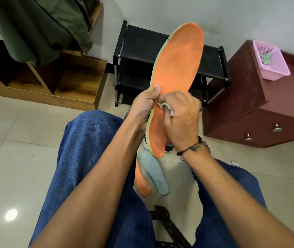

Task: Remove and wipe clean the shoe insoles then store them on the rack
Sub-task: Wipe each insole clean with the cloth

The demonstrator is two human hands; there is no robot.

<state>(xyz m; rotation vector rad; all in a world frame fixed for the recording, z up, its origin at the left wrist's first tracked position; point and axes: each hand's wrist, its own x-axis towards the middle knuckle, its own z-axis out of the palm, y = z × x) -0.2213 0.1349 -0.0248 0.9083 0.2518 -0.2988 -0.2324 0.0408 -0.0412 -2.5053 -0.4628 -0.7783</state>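
Orange insole: held upright, long axis toe-up toward rack behind. Left hand grip pinches its mid edge; right hand grip presses small wipe just beside, on its face.

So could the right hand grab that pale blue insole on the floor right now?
Probably not at once. The right hand is busy, pressing a small whitish wipe on the orange insole. The blue insole lies uncovered between the knees, so once freed it likely could.
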